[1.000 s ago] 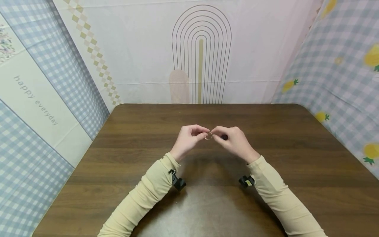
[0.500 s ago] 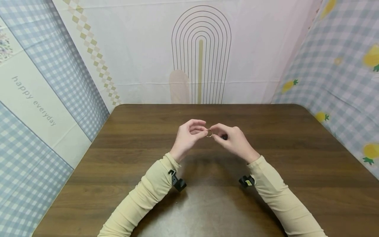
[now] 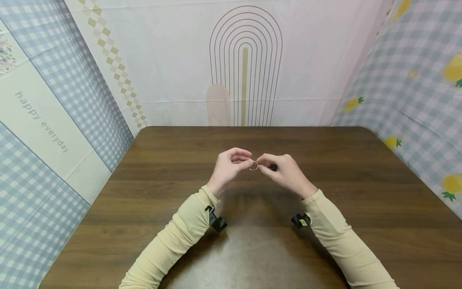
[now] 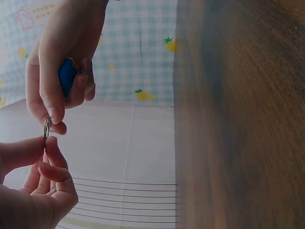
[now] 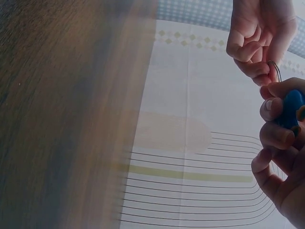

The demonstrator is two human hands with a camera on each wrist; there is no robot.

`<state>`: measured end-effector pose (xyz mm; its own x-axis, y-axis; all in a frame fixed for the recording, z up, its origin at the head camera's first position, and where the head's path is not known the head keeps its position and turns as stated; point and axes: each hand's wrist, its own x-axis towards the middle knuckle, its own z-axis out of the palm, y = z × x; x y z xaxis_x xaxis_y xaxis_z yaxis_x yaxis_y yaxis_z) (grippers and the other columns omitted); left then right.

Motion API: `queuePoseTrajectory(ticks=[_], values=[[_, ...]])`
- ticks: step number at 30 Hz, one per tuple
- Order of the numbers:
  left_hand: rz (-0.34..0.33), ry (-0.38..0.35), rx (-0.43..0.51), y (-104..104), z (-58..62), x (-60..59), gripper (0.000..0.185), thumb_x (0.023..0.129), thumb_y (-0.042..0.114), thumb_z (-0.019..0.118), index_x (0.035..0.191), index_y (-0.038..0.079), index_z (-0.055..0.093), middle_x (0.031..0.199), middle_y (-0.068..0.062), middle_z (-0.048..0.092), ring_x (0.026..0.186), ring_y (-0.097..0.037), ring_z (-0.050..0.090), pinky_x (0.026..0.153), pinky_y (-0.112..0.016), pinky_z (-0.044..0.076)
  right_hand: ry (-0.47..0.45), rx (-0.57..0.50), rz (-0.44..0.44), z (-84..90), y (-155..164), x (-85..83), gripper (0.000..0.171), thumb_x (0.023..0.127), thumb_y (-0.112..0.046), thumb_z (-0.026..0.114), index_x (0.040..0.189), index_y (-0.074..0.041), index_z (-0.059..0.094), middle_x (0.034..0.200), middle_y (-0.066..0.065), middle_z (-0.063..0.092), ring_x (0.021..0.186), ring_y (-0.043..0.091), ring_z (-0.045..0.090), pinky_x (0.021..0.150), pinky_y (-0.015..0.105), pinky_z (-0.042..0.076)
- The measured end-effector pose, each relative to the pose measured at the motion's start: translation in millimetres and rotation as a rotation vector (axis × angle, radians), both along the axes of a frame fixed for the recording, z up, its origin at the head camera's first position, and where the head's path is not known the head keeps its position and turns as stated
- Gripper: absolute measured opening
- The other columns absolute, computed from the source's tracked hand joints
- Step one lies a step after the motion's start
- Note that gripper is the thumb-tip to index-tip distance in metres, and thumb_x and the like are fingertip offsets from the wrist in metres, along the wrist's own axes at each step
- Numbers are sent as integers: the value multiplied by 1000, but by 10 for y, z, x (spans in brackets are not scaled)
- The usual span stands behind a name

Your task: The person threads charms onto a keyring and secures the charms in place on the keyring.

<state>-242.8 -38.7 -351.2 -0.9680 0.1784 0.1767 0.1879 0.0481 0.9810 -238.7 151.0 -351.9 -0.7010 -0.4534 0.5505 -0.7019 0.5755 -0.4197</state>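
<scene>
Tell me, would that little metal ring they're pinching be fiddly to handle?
Probably. The ring looks thin and smooth, so it may slip from the fingertips; both the left hand and right hand pinch it. Being round, it would likely roll if dropped.

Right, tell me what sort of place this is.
Probably a small makeshift recording booth: a brown wooden table walled in by printed cloths, one with an arch design, another pineapple-checked. Both hands pinch a metal ring.

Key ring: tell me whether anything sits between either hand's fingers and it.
Nothing visible does. The left hand and right hand both pinch the key ring directly, above the table. The right hand also holds a blue object in its curled fingers, behind the ring, not between.
</scene>
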Motion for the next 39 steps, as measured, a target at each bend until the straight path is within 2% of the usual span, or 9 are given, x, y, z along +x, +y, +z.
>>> queuePoseTrajectory(ticks=[9, 16, 20, 23, 26, 29, 35, 39], values=[[-54, -58, 36, 5, -5, -15, 30, 83, -1, 71, 112, 0, 64, 102, -20, 71, 77, -8, 67, 77, -30, 55, 3, -23, -11, -7, 2, -12, 9, 86, -3, 67, 92, -10, 70, 71, 0, 71, 60, 3, 55, 57, 24, 45], [-22, -48, 65, -1, -20, -23, 26, 83, -3, 71, 108, -2, 65, 97, -19, 71, 75, -7, 67, 83, -39, 56, 5, 11, 18, -34, 4, -18, 8, 87, -7, 68, 92, -11, 71, 72, -1, 71, 62, 2, 57, 58, 21, 46], [-22, -15, 33, -9, -22, -30, 22, 82, -2, 72, 103, -3, 66, 93, -16, 72, 73, -7, 67, 75, -29, 55, 22, 24, 29, -44, 4, -19, 6, 87, -7, 68, 89, -10, 72, 73, -2, 72, 63, 1, 58, 59, 21, 47], [-38, 21, -17, -23, -23, -41, 20, 82, -2, 72, 101, -5, 66, 93, -18, 72, 72, -6, 65, 70, -23, 53, 24, 37, 41, -30, 5, -12, 7, 86, -5, 68, 87, -11, 72, 72, -2, 72, 62, 1, 57, 59, 21, 47], [-69, 37, -87, -43, -28, -54, 19, 82, -2, 72, 100, -6, 66, 93, -19, 71, 71, -6, 64, 72, -27, 55, 0, 66, 56, -24, 9, -11, 9, 85, -4, 69, 85, -13, 72, 71, -4, 71, 62, 1, 57, 60, 21, 47], [-108, 32, -173, -66, -39, -67, 16, 82, -1, 72, 97, -5, 67, 92, -19, 71, 71, -6, 64, 75, -31, 56, -74, 100, 83, -40, 10, -21, 9, 85, -5, 69, 85, -14, 72, 71, -5, 70, 64, 1, 56, 61, 21, 47], [-171, 55, -412, -139, -75, -127, 9, 81, 1, 72, 90, -1, 71, 86, -14, 73, 70, -5, 64, 68, -20, 50, -281, 188, 140, -126, 10, -68, 7, 87, -11, 69, 94, -10, 70, 80, -2, 70, 71, 2, 58, 67, 21, 49], [-223, 80, -576, -165, -121, -173, 8, 81, 3, 73, 90, 3, 73, 86, -10, 75, 73, -7, 67, 68, -18, 49, -355, 229, 145, -196, 30, -96, 11, 87, -14, 71, 95, -10, 64, 82, -2, 68, 75, 5, 59, 69, 22, 49]])
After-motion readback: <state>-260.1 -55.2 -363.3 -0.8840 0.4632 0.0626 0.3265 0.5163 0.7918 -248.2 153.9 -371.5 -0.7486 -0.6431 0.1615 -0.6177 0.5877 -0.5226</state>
